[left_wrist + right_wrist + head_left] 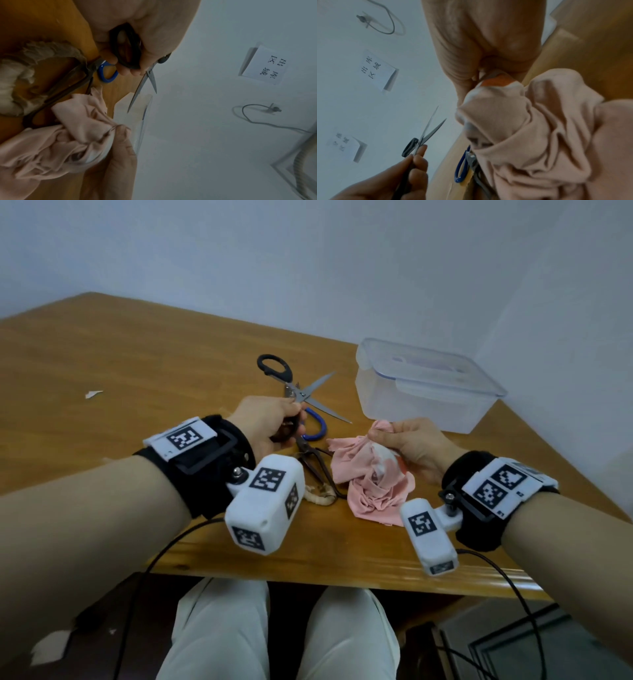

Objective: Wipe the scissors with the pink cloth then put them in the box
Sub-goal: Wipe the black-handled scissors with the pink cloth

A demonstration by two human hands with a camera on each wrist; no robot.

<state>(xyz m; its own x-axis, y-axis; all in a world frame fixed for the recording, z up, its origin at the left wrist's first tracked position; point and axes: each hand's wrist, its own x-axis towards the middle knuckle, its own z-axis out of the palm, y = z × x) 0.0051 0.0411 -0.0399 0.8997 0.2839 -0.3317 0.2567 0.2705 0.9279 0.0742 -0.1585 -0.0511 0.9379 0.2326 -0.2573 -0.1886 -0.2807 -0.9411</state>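
My left hand (274,419) grips one black loop of the black-handled scissors (322,381) and holds them above the wooden table (137,364), blades spread open and pointing right. In the left wrist view my fingers curl through the black handle (126,47), with the blades (145,86) beyond. My right hand (387,436) pinches the crumpled pink cloth (373,481), which hangs down to the table just right of the scissors without touching them. The right wrist view shows the pink cloth (539,121) bunched under my fingers. A clear plastic box (421,392) stands behind my right hand.
Blue-handled scissors (317,428) and dark old scissors (313,465) with a wrapped handle lie on the table between my hands. A white paper scrap (93,394) lies far left. White walls close off the table's back and right. Cables hang below the front edge.
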